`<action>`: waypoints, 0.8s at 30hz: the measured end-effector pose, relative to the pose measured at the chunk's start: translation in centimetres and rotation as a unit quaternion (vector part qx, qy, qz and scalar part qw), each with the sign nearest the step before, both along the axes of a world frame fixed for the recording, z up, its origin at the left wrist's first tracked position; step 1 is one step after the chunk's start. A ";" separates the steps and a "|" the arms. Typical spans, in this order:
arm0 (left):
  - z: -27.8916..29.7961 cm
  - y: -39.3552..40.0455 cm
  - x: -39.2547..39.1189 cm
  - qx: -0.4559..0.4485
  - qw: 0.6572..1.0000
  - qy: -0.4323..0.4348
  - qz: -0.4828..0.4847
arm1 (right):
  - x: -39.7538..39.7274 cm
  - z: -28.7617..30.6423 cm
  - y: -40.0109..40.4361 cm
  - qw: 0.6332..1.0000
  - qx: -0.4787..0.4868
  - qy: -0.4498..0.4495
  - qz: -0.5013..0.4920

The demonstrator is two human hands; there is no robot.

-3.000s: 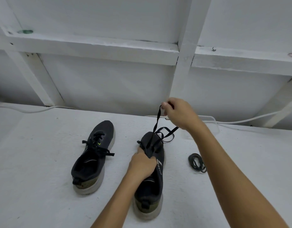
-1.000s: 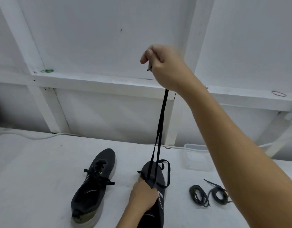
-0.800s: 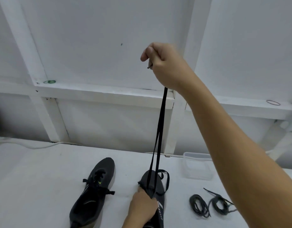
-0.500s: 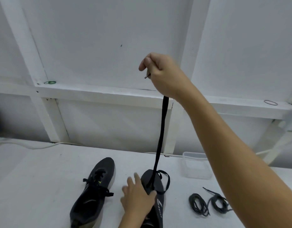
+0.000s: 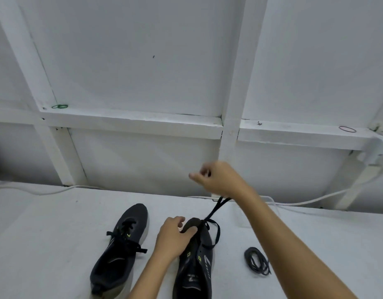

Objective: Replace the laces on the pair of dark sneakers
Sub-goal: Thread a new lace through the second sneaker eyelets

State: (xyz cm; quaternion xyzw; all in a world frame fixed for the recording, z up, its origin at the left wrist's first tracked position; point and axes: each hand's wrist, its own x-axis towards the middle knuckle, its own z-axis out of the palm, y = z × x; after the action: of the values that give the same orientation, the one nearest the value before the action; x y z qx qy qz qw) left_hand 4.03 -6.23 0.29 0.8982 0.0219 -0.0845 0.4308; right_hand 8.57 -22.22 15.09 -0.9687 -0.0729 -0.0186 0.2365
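The heel of the dark grey mesh sneaker with a pale sole (image 5: pixel 195 268) runs off the bottom edge, and its toe is partly covered by the left hand (image 5: pixel 173 237), whose fingers curl over the front of the upper and grip it. The right hand (image 5: pixel 218 179) is blurred by motion; its fingers are bunched closed around the flat black shoelace (image 5: pixel 217 209), though the exact pinch cannot be made out. Two strands of that lace run from under the right wrist down to the front eyelets, and a loose loop of it lies over the sneaker's right side.

To the left stands the second dark grey sneaker, fully laced in black (image 5: pixel 120 247), apart from the first, on the white tabletop (image 5: pixel 46 234). Right of the held sneaker lies a coiled dark grey shoelace (image 5: pixel 256 261), partly crossed by the right forearm. A clear plastic container behind that forearm is barely visible. A white cable (image 5: pixel 35 192) trails along the tabletop's back edge below a white framed wall, whose ledge bears a green rubber band (image 5: pixel 59 106) and a reddish rubber band (image 5: pixel 347 129).

Half a second earlier the right hand held the lace high and taut above the ledge; it is now low, near the sneaker, with the lace slack. The left hand, then spread open, now clasps the toe.
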 end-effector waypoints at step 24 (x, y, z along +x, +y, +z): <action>-0.5 -0.7 -2.1 -0.214 0.964 0.156 0.025 | -4.3 -15.4 0.2 0.947 0.215 0.222 -0.091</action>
State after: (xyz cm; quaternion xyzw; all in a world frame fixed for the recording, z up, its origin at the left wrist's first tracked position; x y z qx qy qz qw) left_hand 1.93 -6.89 -0.19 0.7601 0.0930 -0.2158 0.6058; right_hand 4.26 -22.05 -0.28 -0.8769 0.0758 0.1606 0.4466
